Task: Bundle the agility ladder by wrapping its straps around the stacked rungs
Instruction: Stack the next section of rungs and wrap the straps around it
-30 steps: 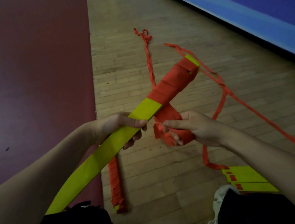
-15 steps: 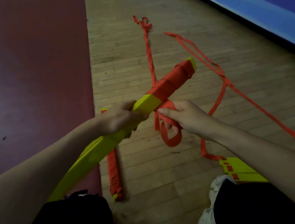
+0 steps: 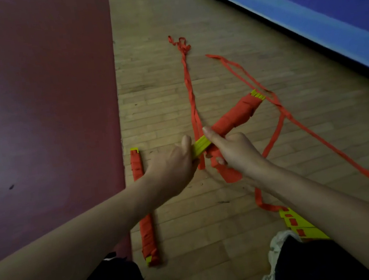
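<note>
A stack of yellow rungs (image 3: 201,147) is held above the wooden floor, its far half wound in red strap (image 3: 236,116). My left hand (image 3: 172,166) grips the bare yellow part from the left. Close beside it, my right hand (image 3: 233,151) holds the stack and a fold of red strap (image 3: 227,174) that hangs below the fingers. Loose red strap (image 3: 278,126) trails from the far end across the floor to the right. Another strap length (image 3: 189,88) runs away from me toward a knotted end.
A finished red-wrapped bundle (image 3: 143,211) lies on the floor along the dark red mat (image 3: 42,110). More yellow rungs (image 3: 298,223) lie by my right knee. A blue banner wall (image 3: 302,9) crosses the upper right. My dark trouser legs fill the bottom.
The stack has turned edge-on and dropped lower, showing less yellow. My right hand has moved up against the stack, close to my left hand, and the strap loop is pulled tighter.
</note>
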Tool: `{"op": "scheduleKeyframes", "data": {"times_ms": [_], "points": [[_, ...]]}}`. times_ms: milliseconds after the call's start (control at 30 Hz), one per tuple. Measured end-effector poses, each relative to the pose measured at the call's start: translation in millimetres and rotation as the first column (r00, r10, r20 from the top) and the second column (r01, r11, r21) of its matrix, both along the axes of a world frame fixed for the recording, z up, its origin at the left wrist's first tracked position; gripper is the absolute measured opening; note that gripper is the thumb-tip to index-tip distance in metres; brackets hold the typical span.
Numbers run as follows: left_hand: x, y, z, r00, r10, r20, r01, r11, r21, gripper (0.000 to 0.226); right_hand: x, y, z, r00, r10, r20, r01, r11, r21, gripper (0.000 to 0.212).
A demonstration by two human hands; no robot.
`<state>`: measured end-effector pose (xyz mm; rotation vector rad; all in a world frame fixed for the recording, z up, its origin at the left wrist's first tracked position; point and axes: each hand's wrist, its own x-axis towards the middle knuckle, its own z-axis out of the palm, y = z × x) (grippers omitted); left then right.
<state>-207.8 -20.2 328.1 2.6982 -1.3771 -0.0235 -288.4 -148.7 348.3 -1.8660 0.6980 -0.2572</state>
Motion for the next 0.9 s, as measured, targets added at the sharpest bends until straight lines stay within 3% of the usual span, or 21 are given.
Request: {"op": "scheduleKeyframes", "data": {"times_ms": [133, 167, 233, 300, 400, 567, 633, 700, 767, 900], "points": [[-2, 0, -1, 0.999, -0.036, -0.001, 0.036, 0.999, 0.011, 0.044, 0, 0, 0, 0.998, -0.036, 0.045, 0.022, 0.958, 0.285, 0.032], [-2, 1, 1, 0.998, -0.035, -0.055, 0.035, 0.999, 0.002, 0.048, 0, -1, -1, 0.998, -0.030, 0.057, 0.011, 0.952, 0.305, 0.031], [2, 3, 11, 0.952, 0.004, -0.305, -0.022, 0.998, -0.056, 0.056, 1, -5, -4, 0.998, -0.012, 0.068, -0.010, 0.950, 0.312, 0.034], [15, 8, 22, 0.781, 0.022, -0.624, -0.143, 0.979, -0.144, 0.064, 2, -10, -5, 0.995, 0.023, 0.098, -0.054, 0.945, 0.323, 0.039], [42, 21, 29, 0.513, 0.003, -0.859, -0.267, 0.951, -0.156, 0.066, 3, -13, 1, 0.972, 0.082, 0.221, -0.165, 0.905, 0.392, 0.039], [50, 32, 24, -0.065, -0.083, -0.994, -0.164, 0.984, -0.071, 0.078, 4, -15, 10, 0.911, 0.146, 0.385, -0.327, 0.824, 0.463, 0.036], [49, 34, 24, -0.204, -0.078, -0.976, -0.129, 0.990, -0.052, 0.080, 5, -16, 9, 0.903, 0.158, 0.399, -0.347, 0.817, 0.461, 0.035], [50, 37, 26, -0.266, -0.125, -0.956, -0.138, 0.986, -0.091, 0.068, 5, -18, 7, 0.900, 0.182, 0.395, -0.363, 0.816, 0.450, 0.036], [51, 40, 28, -0.264, -0.160, -0.951, -0.126, 0.983, -0.131, 0.052, 2, -22, 7, 0.901, 0.226, 0.370, -0.381, 0.820, 0.428, 0.036], [54, 40, 26, -0.232, -0.114, -0.966, -0.097, 0.991, -0.093, 0.051, -7, -35, 7, 0.881, 0.397, 0.258, -0.464, 0.832, 0.304, 0.030]]}}
